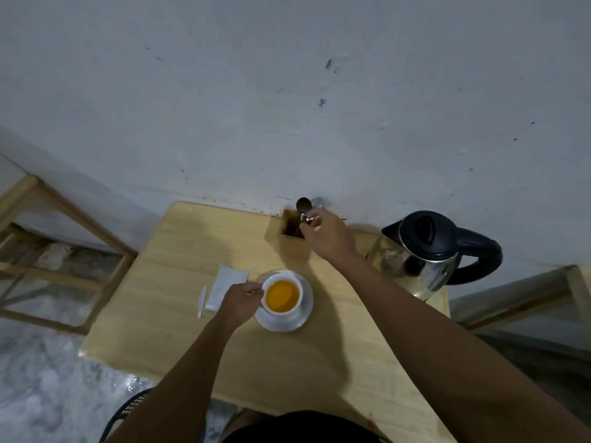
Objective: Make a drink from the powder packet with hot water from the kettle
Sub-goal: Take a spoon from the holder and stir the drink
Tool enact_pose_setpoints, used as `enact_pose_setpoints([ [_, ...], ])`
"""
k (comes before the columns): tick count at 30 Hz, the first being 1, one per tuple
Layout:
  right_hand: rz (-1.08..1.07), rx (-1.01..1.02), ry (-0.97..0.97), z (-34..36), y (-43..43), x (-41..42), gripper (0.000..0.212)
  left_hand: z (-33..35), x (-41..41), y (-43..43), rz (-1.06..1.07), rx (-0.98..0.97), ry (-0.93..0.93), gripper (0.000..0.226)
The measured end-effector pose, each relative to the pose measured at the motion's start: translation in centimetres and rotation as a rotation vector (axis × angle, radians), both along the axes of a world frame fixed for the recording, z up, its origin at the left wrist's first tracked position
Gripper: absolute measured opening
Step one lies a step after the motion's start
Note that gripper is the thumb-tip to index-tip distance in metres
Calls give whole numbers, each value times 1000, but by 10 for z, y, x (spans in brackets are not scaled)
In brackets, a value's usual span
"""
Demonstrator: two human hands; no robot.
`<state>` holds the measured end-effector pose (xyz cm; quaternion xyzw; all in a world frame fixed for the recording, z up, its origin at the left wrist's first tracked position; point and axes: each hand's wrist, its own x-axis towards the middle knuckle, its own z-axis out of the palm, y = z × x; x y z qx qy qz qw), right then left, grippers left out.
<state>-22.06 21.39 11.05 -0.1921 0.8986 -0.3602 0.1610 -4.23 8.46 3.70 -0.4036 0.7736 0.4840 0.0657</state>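
A white cup with orange liquid stands on a white saucer in the middle of the wooden table. My left hand grips the cup's handle. My right hand is at the back, over a wooden cutlery holder, pinching the handle of a spoon whose bowl points up. The opened white powder packet lies left of the cup, with its torn-off strip beside it. A steel kettle with black lid and handle stands at the right.
The table stands against a grey-white wall. A fork also sticks out of the holder. Wooden frames stand on the floor to the left and right. A dark chair edge shows below.
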Motion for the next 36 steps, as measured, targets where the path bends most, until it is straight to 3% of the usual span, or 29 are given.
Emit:
enact_pose_setpoints([
  [5, 38, 306, 256, -7, -32, -40, 50, 1, -3, -8, -56, -6, -6, 29],
  [9, 43, 378, 273, -16, -44, -53, 34, -1, 0, -12, -102, -49, -1, 31],
  [19, -57, -6, 231, 7, -19, -29, 3, -7, 6, -11, -132, -71, 47, 29],
  [23, -95, -367, 221, 29, 1, -8, 4, -8, 6, -13, -108, -35, 46, 32],
  [26, -173, -686, 53, 47, 15, 17, 6, -8, 5, -14, -99, 4, 61, 32],
  [30, -290, -951, -89, 57, 31, 49, 8, -9, 6, -14, -90, 38, 69, 31],
  [32, -359, -946, -126, 54, 36, 61, 7, -10, 7, -14, -80, 45, 73, 32],
  [36, -502, -673, -225, 28, 47, 76, 22, -8, 6, -15, -104, 32, 79, 31],
])
